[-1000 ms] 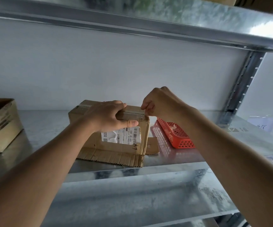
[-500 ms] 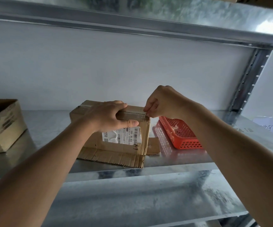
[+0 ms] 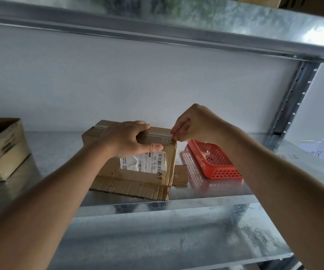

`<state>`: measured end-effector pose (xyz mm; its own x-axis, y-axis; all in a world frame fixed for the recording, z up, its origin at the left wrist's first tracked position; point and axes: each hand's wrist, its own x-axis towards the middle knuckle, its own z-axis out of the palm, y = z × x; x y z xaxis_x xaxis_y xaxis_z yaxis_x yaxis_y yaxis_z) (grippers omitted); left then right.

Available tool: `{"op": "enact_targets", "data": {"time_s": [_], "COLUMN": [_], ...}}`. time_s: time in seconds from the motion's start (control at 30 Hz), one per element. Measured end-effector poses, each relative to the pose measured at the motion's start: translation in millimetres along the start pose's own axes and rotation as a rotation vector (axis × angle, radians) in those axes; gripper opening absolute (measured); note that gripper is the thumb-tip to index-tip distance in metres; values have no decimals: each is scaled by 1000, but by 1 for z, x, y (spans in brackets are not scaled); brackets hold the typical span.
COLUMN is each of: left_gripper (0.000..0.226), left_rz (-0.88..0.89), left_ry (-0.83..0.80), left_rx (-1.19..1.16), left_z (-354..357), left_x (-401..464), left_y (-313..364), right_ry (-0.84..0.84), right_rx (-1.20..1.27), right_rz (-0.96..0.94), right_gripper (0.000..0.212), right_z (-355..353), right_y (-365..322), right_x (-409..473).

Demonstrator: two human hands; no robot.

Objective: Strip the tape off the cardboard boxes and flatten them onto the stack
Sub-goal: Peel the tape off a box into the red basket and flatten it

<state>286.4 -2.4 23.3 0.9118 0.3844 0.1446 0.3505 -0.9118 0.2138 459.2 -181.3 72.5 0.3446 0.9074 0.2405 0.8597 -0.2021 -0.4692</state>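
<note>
Right hand (image 3: 194, 124) pinch-grip on tape (image 3: 157, 135)

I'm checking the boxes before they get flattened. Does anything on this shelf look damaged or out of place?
The taped cardboard box is worn: its bottom flaps splay out flat on the shelf with ragged edges, and its shipping label is wrinkled. Nothing looks spilled.

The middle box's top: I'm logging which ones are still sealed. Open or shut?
Shut. Tape still spans the box top; the right hand pinches its end.
</note>
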Motion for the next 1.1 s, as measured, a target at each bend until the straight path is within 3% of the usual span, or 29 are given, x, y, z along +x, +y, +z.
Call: {"op": "enact_targets", "data": {"time_s": [0.17, 0.33, 0.47, 0.7, 0.83, 0.93, 1.1], "left_gripper": [114, 96, 100, 81, 93, 99, 96], "left_rz": [5, 30, 140, 124, 53, 30, 30], "left_ry": [12, -16, 48, 116, 141, 193, 243], "left_rx": [-21, -77, -13, 41, -12, -44, -110], "left_z": [2, -9, -9, -2, 6, 17, 27], "left_x": [-1, -9, -7, -7, -14, -14, -12], "left_y": [-3, -3, -14, -1, 17, 26, 22], "right_ry": [86, 276, 217, 355, 465, 610, 769], "right_rx": [-23, 85, 106, 276, 384, 330, 466], "right_rz": [-47, -6, -30, -27, -13, 0, -133], "right_gripper": [21, 32, 32, 27, 22, 27, 28], "right_z": [7, 32, 59, 73, 80, 91, 115], "right_y": [2, 19, 32, 47, 49, 48, 42], "right_x": [-4, -18, -21, -20, -25, -30, -44]}}
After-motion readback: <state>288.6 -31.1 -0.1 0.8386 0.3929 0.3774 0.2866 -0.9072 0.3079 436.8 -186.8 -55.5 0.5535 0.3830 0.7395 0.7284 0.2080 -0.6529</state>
